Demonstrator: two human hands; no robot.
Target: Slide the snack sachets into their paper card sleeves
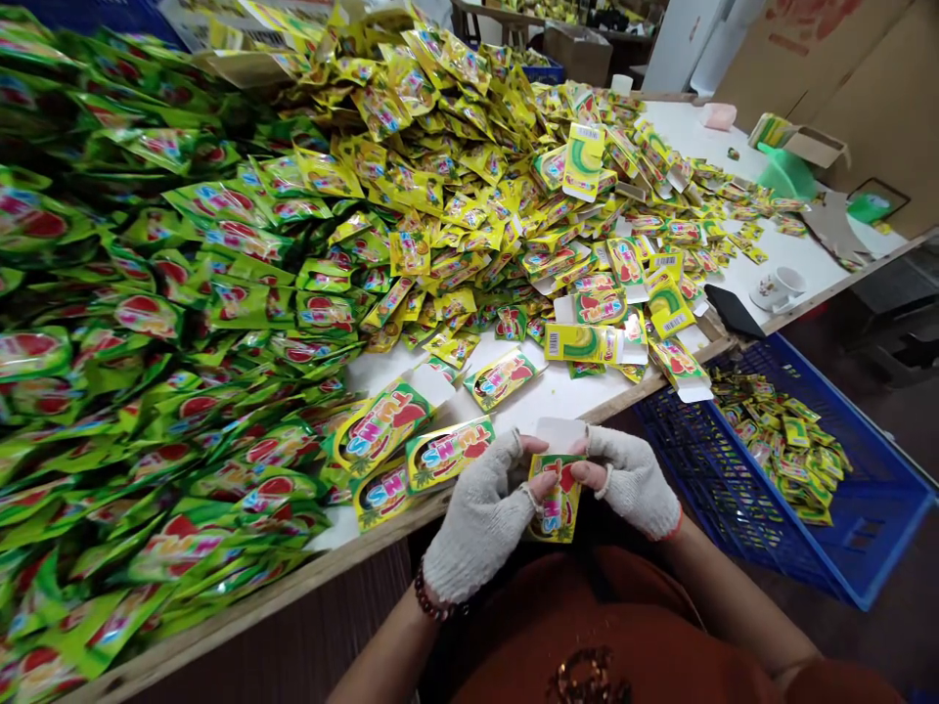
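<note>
Left hand [476, 518] and right hand [637, 479], white-gloved, fingertips bare: both pinch one small printed box [556, 523], flap up, lower centre of frame; similar boxes [385, 428] lie left of it; blue crate [884, 508], lower right, holds packs; green packets [157, 318] fill the left; yellow packets [411, 186] heap at upper centre

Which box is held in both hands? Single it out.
The box with its white flap open, between left hand and right hand; no other box is held.

Beside the tabletop's near edge [612, 403], left hand [484, 518] and right hand [632, 481] pinch, thumbs [589, 475] close together. Both forearms [385, 645] angle inward.
</note>
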